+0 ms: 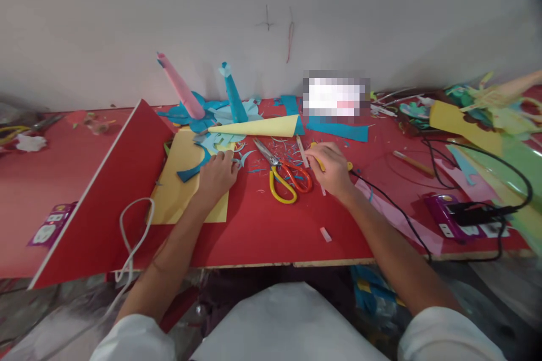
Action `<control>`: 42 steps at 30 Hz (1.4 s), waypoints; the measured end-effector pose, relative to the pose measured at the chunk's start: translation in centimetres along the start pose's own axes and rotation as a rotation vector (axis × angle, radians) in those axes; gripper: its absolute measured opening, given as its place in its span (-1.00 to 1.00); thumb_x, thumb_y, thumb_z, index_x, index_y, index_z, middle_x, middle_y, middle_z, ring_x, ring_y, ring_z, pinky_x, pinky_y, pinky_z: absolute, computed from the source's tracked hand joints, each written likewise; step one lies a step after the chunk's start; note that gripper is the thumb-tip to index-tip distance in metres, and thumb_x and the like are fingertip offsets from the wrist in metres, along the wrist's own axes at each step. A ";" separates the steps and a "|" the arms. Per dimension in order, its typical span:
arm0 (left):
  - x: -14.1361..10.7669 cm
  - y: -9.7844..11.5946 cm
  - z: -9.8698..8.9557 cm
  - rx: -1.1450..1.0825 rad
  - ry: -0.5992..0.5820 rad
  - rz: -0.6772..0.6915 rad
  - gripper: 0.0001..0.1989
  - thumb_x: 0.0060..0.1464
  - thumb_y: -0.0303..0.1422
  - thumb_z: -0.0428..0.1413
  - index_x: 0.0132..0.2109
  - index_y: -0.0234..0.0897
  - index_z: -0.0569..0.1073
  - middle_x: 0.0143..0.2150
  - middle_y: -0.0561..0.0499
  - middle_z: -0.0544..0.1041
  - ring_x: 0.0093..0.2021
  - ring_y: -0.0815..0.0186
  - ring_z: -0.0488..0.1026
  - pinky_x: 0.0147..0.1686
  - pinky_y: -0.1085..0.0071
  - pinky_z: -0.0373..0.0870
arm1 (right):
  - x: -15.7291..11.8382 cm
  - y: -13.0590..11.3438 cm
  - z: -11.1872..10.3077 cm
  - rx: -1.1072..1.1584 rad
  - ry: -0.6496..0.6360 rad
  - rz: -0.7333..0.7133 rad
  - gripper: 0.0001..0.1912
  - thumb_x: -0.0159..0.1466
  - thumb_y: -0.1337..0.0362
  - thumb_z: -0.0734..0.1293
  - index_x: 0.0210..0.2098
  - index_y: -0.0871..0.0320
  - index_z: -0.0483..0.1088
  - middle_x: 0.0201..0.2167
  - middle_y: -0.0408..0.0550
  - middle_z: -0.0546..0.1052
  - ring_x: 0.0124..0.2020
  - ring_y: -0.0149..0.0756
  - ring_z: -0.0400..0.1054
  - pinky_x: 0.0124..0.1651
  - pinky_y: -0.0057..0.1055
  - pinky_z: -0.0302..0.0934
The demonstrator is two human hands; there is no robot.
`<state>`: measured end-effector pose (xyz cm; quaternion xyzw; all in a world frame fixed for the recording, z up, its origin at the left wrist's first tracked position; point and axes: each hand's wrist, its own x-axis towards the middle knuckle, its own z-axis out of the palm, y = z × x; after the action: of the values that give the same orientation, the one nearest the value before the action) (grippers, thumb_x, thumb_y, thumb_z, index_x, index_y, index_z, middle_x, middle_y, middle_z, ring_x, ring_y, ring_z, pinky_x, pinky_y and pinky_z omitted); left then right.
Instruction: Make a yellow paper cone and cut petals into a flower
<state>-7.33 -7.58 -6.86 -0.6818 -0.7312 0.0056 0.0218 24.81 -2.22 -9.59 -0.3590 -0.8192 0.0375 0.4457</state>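
Observation:
My left hand (218, 176) is over a yellow paper sheet (190, 203), fingers curled down beside a curved blue paper piece (190, 172). Light blue scraps lie near its fingertips; what they pinch, if anything, is hidden. My right hand (331, 166) is closed, thumb and fingers together, over a mostly covered yellow tool (349, 166); a black cord runs from near it. I cannot make out what the fingertips hold. Between my hands lie scissors (275, 166) with one yellow and one red handle, blades partly apart. A pale stick (302, 151) lies by my right fingertips.
Behind stand a pink paper cone (182, 84), a blue cone (234, 93) and a lying yellow cone (258, 127). A red board (101, 192) leans at left. Paper clippings litter the red table (262, 237). A purple power strip (444, 214) with black cords sits right; a white cable (127, 237) loops left.

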 end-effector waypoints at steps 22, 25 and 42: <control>0.3 -2.0 -0.4 -0.030 0.028 0.076 -0.65 0.44 -0.25 -0.05 0.20 -0.23 0.48 0.36 -0.21 0.48 0.30 -0.08 0.46 0.10 0.09 0.49 | 0.1 0.1 0.0 0.032 0.017 0.037 -0.78 0.49 0.28 0.27 -0.14 -0.04 0.57 -0.26 0.01 0.67 -0.07 0.01 0.49 0.07 0.01 0.39; 0.0 -1.5 -0.2 -0.008 0.049 0.086 -0.54 0.42 -0.29 -0.01 0.37 -0.26 0.36 0.37 -0.25 0.47 0.32 -0.09 0.44 0.12 0.08 0.48 | 0.0 -0.1 0.1 0.043 -0.002 0.015 -0.78 0.49 0.30 0.28 -0.12 -0.04 0.58 -0.24 0.01 0.69 -0.05 0.02 0.49 0.08 0.01 0.39; 1.0 -4.4 -2.2 -0.108 -0.050 -0.124 -0.51 0.44 -0.16 -0.02 0.40 -0.17 0.36 -0.01 -0.23 0.69 0.03 -0.06 0.62 -0.06 0.21 0.41 | -0.2 0.0 0.4 0.053 -0.015 -0.053 -0.75 0.46 0.37 0.29 -0.06 -0.07 0.57 -0.20 -0.02 0.68 -0.06 -0.01 0.51 0.07 0.02 0.44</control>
<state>-11.74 -6.96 -4.51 -0.6352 -0.7714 -0.0180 -0.0330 24.63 -2.24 -9.98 -0.3249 -0.8304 0.0503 0.4498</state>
